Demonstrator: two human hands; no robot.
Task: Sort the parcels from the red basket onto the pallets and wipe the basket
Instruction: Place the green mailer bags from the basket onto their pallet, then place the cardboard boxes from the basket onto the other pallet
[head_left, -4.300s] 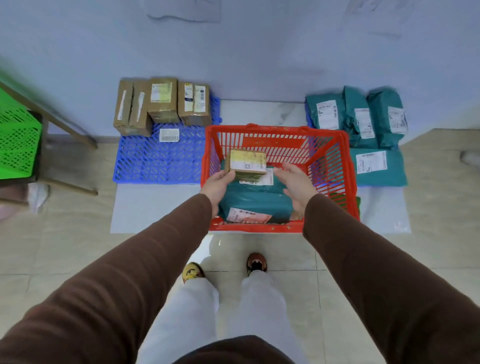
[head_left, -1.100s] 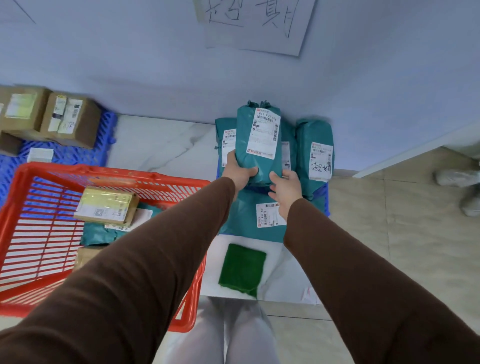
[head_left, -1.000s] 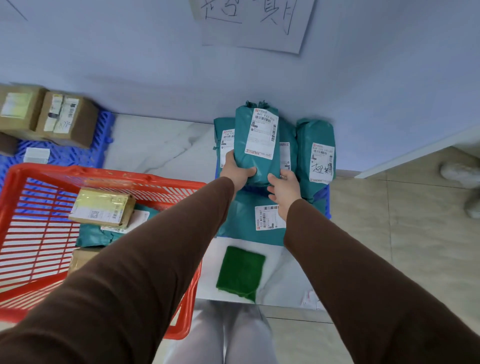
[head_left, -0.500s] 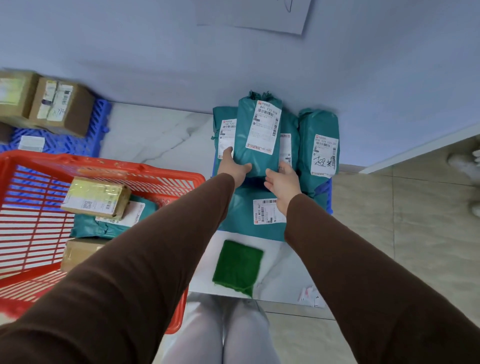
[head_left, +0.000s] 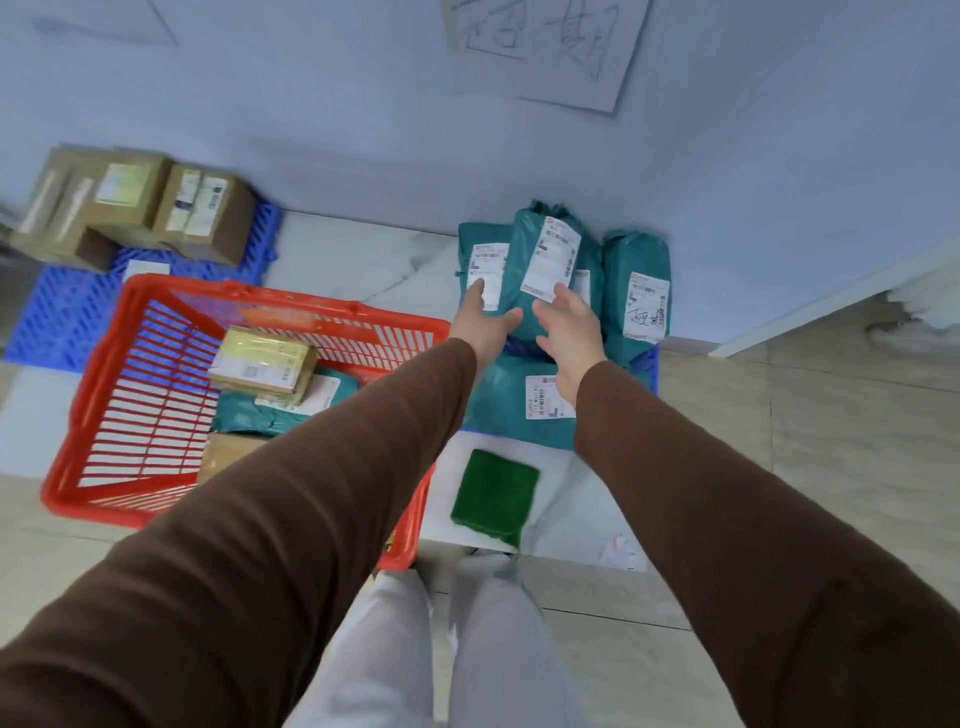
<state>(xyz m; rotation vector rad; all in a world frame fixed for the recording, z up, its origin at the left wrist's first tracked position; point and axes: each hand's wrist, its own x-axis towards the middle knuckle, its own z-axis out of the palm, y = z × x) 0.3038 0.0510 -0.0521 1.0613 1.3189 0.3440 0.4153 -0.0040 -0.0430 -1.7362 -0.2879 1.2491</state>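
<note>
i'm reaching both hands toward the teal parcel (head_left: 540, 270) leaning on the stack of teal bags by the wall. my left hand (head_left: 480, 325) and right hand (head_left: 569, 332) are hanging open just below it, fingers relaxed, gripping nothing. the red basket (head_left: 98, 431) is sitting to my left, holding a yellow-taped box (head_left: 262, 361), with a green cloth (head_left: 493, 496) lying beside it.

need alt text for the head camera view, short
Both hands, left hand and right hand, open at a teal parcel leaning upright among others by the wall. To the left, a red basket holds more parcels; a green cloth lies nearby.
</note>
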